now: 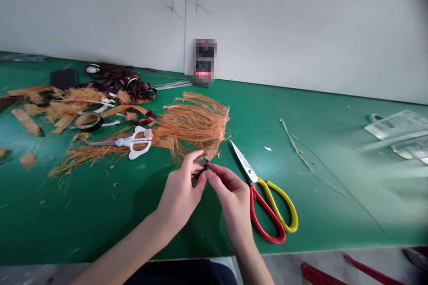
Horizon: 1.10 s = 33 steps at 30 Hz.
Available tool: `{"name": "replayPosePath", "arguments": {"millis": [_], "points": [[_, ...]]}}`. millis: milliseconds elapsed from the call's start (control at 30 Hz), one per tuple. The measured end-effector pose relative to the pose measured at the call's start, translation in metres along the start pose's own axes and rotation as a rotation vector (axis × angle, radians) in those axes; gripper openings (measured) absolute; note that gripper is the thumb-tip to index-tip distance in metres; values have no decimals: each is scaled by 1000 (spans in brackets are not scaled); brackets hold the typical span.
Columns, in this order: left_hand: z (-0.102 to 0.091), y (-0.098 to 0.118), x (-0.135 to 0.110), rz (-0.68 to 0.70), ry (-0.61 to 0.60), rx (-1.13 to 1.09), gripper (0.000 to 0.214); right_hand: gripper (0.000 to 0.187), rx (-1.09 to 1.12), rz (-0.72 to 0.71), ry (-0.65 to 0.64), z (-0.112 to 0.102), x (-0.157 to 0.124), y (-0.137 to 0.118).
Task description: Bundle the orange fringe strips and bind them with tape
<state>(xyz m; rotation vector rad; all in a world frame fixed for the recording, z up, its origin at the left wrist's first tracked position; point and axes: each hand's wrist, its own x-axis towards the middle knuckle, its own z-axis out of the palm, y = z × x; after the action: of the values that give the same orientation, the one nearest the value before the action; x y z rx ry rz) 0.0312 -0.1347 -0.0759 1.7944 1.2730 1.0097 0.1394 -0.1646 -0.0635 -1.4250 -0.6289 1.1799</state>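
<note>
My left hand (182, 193) and my right hand (232, 198) meet above the green table (100, 213), near its front edge. Both pinch a small dark piece (202, 169) between their fingertips; it is too small to name. Just behind the hands lies a fan of orange fibres (197, 120). Scissors with one red and one yellow handle (267, 200) lie to the right of my right hand, blades pointing away.
White-handled scissors (132, 142) lie on the fibres at left. Further left are a tape roll (88, 121), dark ribbon (123, 81), fibre scraps and a black phone (63, 79). A thin stem (297, 149) and clear plastic bags (397, 127) lie at right.
</note>
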Motion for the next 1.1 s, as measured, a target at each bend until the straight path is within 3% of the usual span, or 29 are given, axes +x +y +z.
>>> {"name": "replayPosePath", "arguments": {"millis": [100, 200, 300, 433, 667, 867, 1100], "points": [[0, 0, 1, -14, 8, -23, 43, 23, -40, -59, -53, -1, 0, -1], [0, 0, 0, 20, 18, -13, 42, 16, -18, -64, -15, 0, 5, 2], [-1, 2, 0, 66, 34, 26, 37, 15, 58, 12, 36, 1, 12, 4], [-1, 5, 1, 89, 52, 84, 34, 25, 185, 131, -56, 4, 16, 2], [-1, 5, 2, 17, 11, 114, 42, 25, 245, 198, -76, 5, 21, 5], [0, -1, -4, 70, 55, 202, 47, 24, 250, 197, -40, 7, 24, 5], [0, 4, -1, 227, 162, 417, 19, 24, 359, 207, -12, 13, 26, 3]]}}
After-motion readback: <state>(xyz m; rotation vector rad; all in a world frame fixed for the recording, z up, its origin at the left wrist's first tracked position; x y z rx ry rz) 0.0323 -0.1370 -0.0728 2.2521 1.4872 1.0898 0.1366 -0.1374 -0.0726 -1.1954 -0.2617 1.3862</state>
